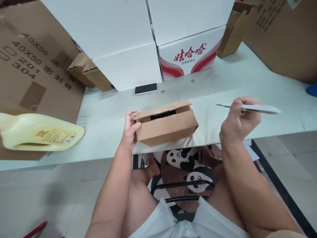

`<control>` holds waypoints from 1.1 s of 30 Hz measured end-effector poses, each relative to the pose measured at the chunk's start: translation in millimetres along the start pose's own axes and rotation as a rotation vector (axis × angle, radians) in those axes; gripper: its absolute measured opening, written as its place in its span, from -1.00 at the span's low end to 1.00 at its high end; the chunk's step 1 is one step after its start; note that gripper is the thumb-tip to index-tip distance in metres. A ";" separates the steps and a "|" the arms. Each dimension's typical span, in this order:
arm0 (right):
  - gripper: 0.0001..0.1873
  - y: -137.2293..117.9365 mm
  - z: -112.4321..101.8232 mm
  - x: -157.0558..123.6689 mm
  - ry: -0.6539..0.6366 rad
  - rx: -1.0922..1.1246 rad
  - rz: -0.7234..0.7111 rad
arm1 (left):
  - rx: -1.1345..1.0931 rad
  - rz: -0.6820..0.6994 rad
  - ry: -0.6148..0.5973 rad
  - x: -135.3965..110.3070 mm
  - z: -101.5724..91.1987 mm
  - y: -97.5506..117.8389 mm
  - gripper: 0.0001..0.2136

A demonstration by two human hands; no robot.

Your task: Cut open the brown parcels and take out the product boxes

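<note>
A small brown cardboard box (168, 127) rests near the front edge of the covered table, its top flaps slightly parted over a dark gap. My left hand (130, 129) grips the box's left end, thumb on the near side and fingers behind. To the right of the box, my right hand (240, 119) is raised and closed around a white-handled utility knife (264, 108). Its thin blade points left towards the box without touching it.
A phone (146, 89) lies before stacked white cartons (128, 71) and a red-and-white carton (190, 54). At left, a yellow jug (44, 132) lies by a large cardboard box (37, 62). Another large carton (284, 36) stands at right. Small brown scraps (162, 91) dot the tablecloth.
</note>
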State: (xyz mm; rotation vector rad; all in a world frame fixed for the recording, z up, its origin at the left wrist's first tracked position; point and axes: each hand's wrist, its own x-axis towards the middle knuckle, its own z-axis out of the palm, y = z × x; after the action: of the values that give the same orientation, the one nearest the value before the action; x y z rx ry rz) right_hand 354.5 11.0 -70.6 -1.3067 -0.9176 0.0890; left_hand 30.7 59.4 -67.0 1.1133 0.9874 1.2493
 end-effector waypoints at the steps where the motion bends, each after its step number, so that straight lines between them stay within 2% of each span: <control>1: -0.81 6.3 -3.5 3.1 -0.031 -0.114 -0.033 | -0.021 0.000 0.014 0.3 -0.3 0.5 -0.38; 3: -0.88 22.3 -6.9 3.4 -0.185 -0.325 -0.089 | -0.047 -0.001 0.051 1.0 -0.1 1.6 -0.41; 5: -0.79 40.9 -5.6 -3.0 -0.419 -0.488 -0.075 | -0.047 0.002 0.098 1.7 0.8 2.7 -0.44; 8: -0.61 62.2 2.5 -15.3 -0.615 -0.514 -0.025 | -0.031 0.011 0.175 2.1 2.7 3.3 -0.44; 10: -0.51 64.7 9.1 -19.4 -0.652 -0.405 -0.008 | -0.014 0.009 0.203 2.1 3.3 2.6 -0.43; 12: -0.54 55.6 13.9 -19.8 -0.610 -0.274 0.018 | 0.022 0.018 0.212 2.2 3.0 1.0 -0.43; 15: -0.72 26.9 14.2 -19.2 -0.534 -0.052 0.075 | 0.163 0.087 0.244 2.4 2.0 -2.6 -0.44; 18: -0.66 -3.9 10.7 -21.3 -0.577 0.236 0.075 | 0.355 0.232 0.264 1.7 1.6 -6.2 -0.41; 21: -0.54 -24.2 11.0 -24.4 -0.648 0.519 0.035 | 0.452 0.380 0.189 1.1 1.3 -6.9 -0.37; 23: -0.45 -31.0 12.6 -25.7 -0.707 0.647 0.023 | 0.510 0.408 0.080 0.2 0.8 -4.7 -0.30; 25: -0.45 -33.9 13.2 -25.8 -0.790 0.651 0.005 | 0.597 0.423 -0.060 -2.0 -0.1 -0.8 -0.22; 28: -0.45 -33.6 12.6 -23.3 -0.896 0.470 -0.086 | 0.712 0.494 -0.220 -6.8 -2.1 4.6 -0.21; 30: -0.36 -31.6 12.3 -21.0 -0.949 0.357 -0.163 | 0.734 0.529 -0.229 -9.2 -3.5 5.9 -0.25; 33: -0.30 -29.1 12.6 -19.4 -0.974 0.271 -0.239 | 0.701 0.543 -0.169 -9.2 -4.8 4.1 -0.28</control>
State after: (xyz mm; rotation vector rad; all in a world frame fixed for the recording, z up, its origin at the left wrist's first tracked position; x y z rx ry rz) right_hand 321.4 1.4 -56.4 -0.8557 -1.8019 0.6811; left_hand 24.4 50.6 -64.2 2.1054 1.0581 1.2161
